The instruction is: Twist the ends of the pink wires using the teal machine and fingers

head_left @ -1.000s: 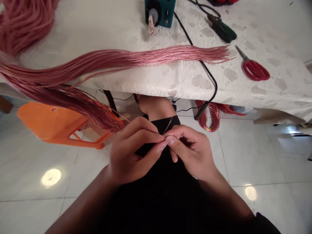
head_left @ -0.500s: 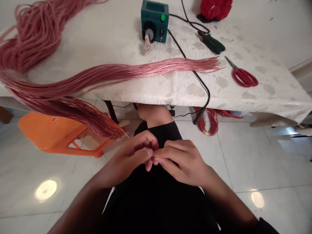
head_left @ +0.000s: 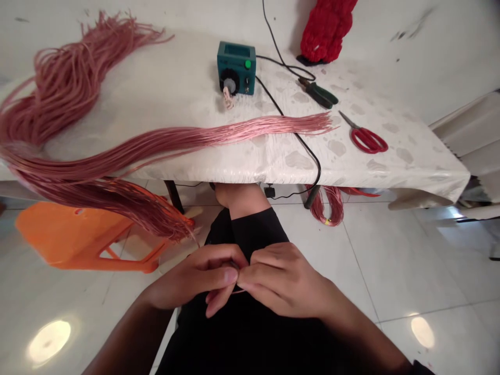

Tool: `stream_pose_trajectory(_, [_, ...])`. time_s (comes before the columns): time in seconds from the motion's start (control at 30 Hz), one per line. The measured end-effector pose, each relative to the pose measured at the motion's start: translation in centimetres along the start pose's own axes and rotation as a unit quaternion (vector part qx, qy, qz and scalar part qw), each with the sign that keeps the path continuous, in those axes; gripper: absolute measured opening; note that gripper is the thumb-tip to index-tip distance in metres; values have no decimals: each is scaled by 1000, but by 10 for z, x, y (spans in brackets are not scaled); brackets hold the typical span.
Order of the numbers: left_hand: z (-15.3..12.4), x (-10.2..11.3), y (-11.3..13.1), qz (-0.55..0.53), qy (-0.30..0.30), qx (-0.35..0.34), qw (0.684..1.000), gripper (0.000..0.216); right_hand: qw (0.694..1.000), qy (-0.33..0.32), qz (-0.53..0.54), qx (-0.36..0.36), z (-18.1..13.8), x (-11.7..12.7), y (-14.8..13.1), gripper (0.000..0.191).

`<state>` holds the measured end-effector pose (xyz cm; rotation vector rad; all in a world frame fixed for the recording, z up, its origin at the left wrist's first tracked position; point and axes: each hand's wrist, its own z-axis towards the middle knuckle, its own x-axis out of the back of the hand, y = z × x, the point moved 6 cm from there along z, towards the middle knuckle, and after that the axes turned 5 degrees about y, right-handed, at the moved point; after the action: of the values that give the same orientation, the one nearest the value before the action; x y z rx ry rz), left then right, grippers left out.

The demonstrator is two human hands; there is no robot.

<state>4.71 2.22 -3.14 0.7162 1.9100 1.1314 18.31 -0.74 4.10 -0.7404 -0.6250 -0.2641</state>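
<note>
My left hand (head_left: 195,281) and my right hand (head_left: 281,281) meet over my lap, fingertips pinched together on a thin pink wire (head_left: 237,291) that barely shows between them. Both hands are closed. A long bundle of pink wires (head_left: 187,138) lies across the white table (head_left: 410,156) and droops off its left edge toward an orange stool (head_left: 70,239). A tangled mass of the same wire (head_left: 66,78) sits at the table's back left.
On the table stand a teal box with a knob (head_left: 235,67), green-handled pliers (head_left: 320,95), red scissors (head_left: 365,138) and a red yarn-like object (head_left: 326,28). A black cable (head_left: 308,151) runs over the front edge. A red wire coil (head_left: 332,205) hangs below.
My view has tilted up, showing more of the table. Both hands have sunk lower toward my lap, still pinched together on the wire.
</note>
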Motion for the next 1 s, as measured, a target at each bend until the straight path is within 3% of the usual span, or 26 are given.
stream_pose_trajectory(0.1, [0,3,-3,0,16,2,1000,26,1000,5,4,-6,-2,-1,2,23])
stream_pose_trajectory(0.2, [-3,8,1,84,114,-1,990,21,998,19,40,-45,-6,-5,9,16])
stream_pose_trajectory(0.3, [-9,15,14,219,268,-42,937,15,986,57,90,-131,-11,-9,21,12])
stream_pose_trajectory(0.4, [-13,11,27,335,337,-108,873,17,962,92,128,-223,-16,-13,31,13])
stream_pose_trajectory(0.53, [-12,5,32,420,347,-151,825,15,946,100,146,-272,-19,-17,35,14])
stream_pose_trajectory(0.77, [-15,1,41,521,320,-224,759,13,958,80,121,-247,-15,-17,33,16])
stream_pose_trajectory(1.0, [-11,0,38,569,302,-200,738,13,975,62,70,-200,-13,-17,31,15])
